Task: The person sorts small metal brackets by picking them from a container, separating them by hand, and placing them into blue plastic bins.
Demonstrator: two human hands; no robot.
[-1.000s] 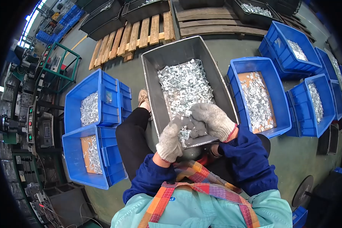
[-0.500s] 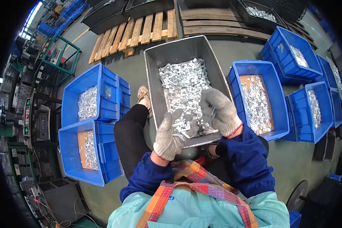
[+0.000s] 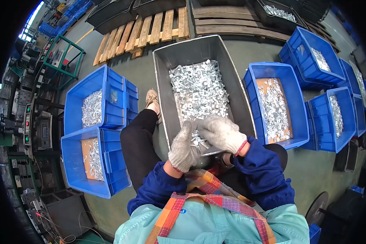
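Note:
My left hand (image 3: 183,149), in a grey-white knit glove, is cupped near the front end of a dark bin (image 3: 243,95). Several small silvery metal parts (image 3: 197,140) lie in its palm. My right hand (image 3: 222,132), gloved alike, is closed with its fingers bent down over the left palm, touching or almost touching those parts. Whatever its fingertips hold is hidden. Beyond both hands, a heap of small metal pieces (image 3: 200,89) covers much of the bin's floor.
A blue crate (image 3: 297,97) with flat metal pieces stands close on the right. Two blue crates (image 3: 117,103) (image 3: 114,156) with parts are on the left. More blue crates (image 3: 319,61) are farther right. Wooden pallets (image 3: 154,30) lie beyond the bin.
My right hand has moved left and down from over the heap to my left palm. My left hand stays cupped around the metal parts, barely shifted.

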